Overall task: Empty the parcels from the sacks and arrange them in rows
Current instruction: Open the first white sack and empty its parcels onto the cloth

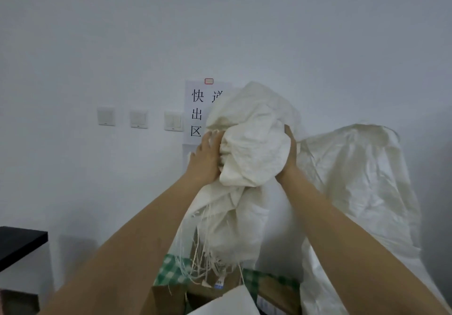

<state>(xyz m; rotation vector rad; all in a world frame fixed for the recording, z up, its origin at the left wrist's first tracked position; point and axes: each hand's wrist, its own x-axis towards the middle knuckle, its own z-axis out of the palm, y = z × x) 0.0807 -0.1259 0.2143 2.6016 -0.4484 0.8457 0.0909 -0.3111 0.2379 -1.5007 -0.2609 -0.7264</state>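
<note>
Left hand (pixel 206 158) & right hand (pixel 289 154) both clutch bunched white woven plastic sack (pixel 249 148), upended w/ frayed mouth down over cardboard parcels (pixel 215 287). Shake steadily, keep grip high till empty.

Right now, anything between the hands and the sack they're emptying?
No. Both the left hand and right hand already grip the bunched white sack, held up with its frayed mouth hanging over the parcels below.
</note>
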